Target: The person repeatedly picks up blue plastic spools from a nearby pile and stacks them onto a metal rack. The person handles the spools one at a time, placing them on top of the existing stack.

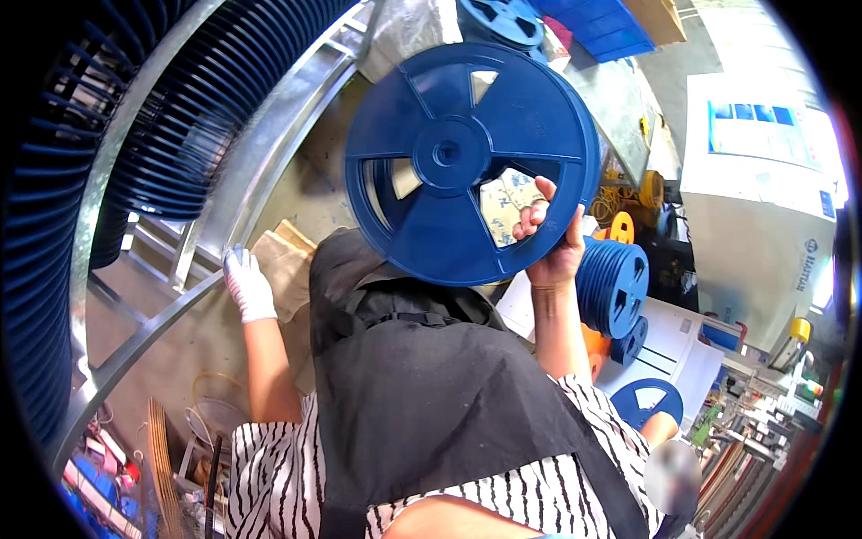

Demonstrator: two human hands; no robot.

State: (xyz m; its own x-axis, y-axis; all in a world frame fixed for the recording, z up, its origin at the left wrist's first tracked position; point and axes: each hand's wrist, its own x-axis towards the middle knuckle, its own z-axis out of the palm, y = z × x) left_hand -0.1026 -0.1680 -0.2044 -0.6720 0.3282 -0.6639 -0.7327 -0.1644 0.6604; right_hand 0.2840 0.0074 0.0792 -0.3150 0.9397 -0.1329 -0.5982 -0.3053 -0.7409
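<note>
A large dark-blue plastic reel [440,229], with wedge-shaped openings and a round hub, is held up in front of my body. My right hand [552,235], bare, grips its lower right rim; the fingers reach through an opening and the thumb stays outside the edge. Behind the front disc, another blue rim shows at the right. My left hand [248,286] wears a pale glove. Its fingers are stretched out against the rail of a metal rack [269,157], beside a piece of brown cardboard [285,260].
Rows of blue reels [211,117] fill the rack at left. More blue reels [613,286] stand right of my forearm, near an orange reel [621,227]. A person [663,429] is at lower right beside a blue reel [645,397]. A blue bin [597,27] is at the back.
</note>
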